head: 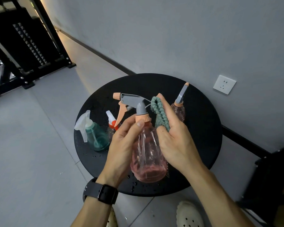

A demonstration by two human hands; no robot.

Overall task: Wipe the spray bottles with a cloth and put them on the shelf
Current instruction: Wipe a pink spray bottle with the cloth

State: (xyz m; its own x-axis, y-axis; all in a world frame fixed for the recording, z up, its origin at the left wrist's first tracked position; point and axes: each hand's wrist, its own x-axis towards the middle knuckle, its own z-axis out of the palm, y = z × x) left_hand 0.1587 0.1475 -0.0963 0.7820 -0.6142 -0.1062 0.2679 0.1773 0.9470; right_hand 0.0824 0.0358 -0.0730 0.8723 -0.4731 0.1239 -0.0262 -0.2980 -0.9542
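Glistening droplets on black round table (195,128)

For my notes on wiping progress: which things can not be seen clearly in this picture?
Head view only:
- Small red-capped bottle: body behind the left hand.
- Far pink bottle: partly behind the right hand.
- Green cloth: lower part under that hand.
- Shelf: cut by the left edge.

There are no words or numbers to read here. The spray bottles have no labels, and the watch face is dark.
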